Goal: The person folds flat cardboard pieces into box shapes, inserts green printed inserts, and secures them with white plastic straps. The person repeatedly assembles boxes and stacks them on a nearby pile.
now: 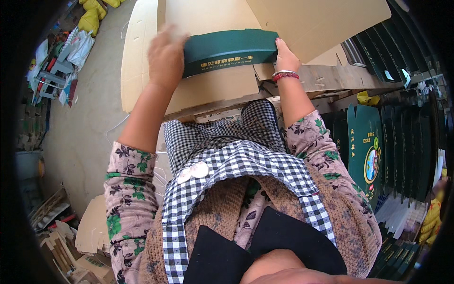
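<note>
A partly folded cardboard box [213, 14], plain brown inside, lies on the wooden bench before me. Its near wall is a dark green panel [229, 49] with gold print, standing up between my hands. My right hand [286, 57] grips the right end of this panel, thumb on the edge and the other fingers mostly hidden. At the left end is my left hand [166, 57], beside the panel; motion smears its fingers, so I cannot tell whether they hold the cardboard. Brown flaps [213, 90] spread out below the panel and to its left.
The wooden bench edge [331, 80] runs below the box. Rows of green boxes [402, 142] stand at the right, with more green cardboard [390, 45] at the upper right. Cardboard scraps [59, 251] lie at the lower left, yellow sacks [90, 21] at the far left.
</note>
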Demonstrator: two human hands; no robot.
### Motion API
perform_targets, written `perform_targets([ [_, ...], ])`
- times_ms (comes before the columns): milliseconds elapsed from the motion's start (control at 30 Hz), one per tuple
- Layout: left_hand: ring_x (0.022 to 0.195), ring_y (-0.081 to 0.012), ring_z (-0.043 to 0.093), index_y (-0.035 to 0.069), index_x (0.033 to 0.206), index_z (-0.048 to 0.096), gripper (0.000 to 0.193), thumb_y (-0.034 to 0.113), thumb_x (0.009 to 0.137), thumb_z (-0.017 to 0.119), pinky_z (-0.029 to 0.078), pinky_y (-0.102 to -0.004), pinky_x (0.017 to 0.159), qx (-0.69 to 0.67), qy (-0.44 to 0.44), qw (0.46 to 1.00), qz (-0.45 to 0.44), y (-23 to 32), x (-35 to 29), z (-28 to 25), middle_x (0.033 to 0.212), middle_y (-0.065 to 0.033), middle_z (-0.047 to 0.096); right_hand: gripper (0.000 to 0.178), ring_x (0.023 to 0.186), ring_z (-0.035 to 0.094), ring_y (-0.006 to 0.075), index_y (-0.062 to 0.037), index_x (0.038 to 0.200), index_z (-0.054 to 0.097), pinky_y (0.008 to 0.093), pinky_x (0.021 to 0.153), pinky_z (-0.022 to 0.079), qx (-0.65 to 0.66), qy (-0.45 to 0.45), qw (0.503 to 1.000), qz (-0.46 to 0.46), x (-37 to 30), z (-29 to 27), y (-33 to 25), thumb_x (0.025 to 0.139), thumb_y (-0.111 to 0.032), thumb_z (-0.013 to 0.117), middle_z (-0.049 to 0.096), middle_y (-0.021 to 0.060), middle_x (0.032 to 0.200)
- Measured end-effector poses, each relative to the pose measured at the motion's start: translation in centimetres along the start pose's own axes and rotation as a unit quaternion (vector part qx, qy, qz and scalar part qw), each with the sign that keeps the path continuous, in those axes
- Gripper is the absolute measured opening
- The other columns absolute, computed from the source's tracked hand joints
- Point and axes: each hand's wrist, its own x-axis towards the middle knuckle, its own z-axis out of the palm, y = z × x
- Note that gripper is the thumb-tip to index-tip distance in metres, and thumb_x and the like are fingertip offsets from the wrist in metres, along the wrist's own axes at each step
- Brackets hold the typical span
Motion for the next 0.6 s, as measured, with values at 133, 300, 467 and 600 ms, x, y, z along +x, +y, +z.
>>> perform_targets([
  [133,0.096,-0.0324,0.059,0.006,0.102,0.067,0.027,0.022,0.081,0.066,0.048,-0.037,0.084,-0.192,-0.327,0.925,-0.028,1.2,1.0,-2.1,0.103,-0.0158,0.064,0.03,0.093,0.061,0.0243,0.0038,0.1,0.064,0.035,0.084,0.046,-0.113,-0.048,0.988,0.091,-0.5,-1.6,-1.0,0.077,-0.015,0.071,0.066,0.0122,0.103],
  [300,0.079,-0.0328,0.062,0.003,0.092,0.068,0.022,0.015,0.074,0.071,0.05,-0.0399,0.072,-0.133,-0.515,0.846,-0.03,1.1,3.0,-2.7,0.085,-0.0176,0.065,0.019,0.085,0.06,0.0214,-0.0012,0.092,0.061,0.0302,0.081,0.046,-0.176,-0.145,0.972,0.049,-5.6,-8.1,-3.5,0.076,-0.007,0.069,0.063,0.011,0.091],
  [467,0.069,-0.0321,0.062,0.0,0.084,0.068,0.018,0.013,0.071,0.07,0.05,-0.0399,0.065,-0.178,-0.571,0.801,-0.026,-0.8,3.3,-2.4,0.074,-0.0208,0.062,0.018,0.084,0.061,0.0334,-0.0055,0.082,0.066,0.0427,0.075,0.049,-0.41,-0.4,0.729,-0.375,-3.4,-1.2,-9.4,0.066,-0.012,0.072,0.064,0.0145,0.081],
  [600,0.069,-0.0348,0.061,0.0,0.083,0.067,0.02,0.015,0.069,0.069,0.049,-0.0411,0.065,-0.162,-0.558,0.814,0.018,-0.3,2.6,-2.7,0.075,-0.0216,0.062,0.02,0.079,0.062,0.0345,-0.0046,0.084,0.068,0.0414,0.071,0.051,-0.515,-0.595,0.575,-0.224,-1.5,-0.4,-7.9,0.066,-0.012,0.071,0.065,0.0179,0.081],
])
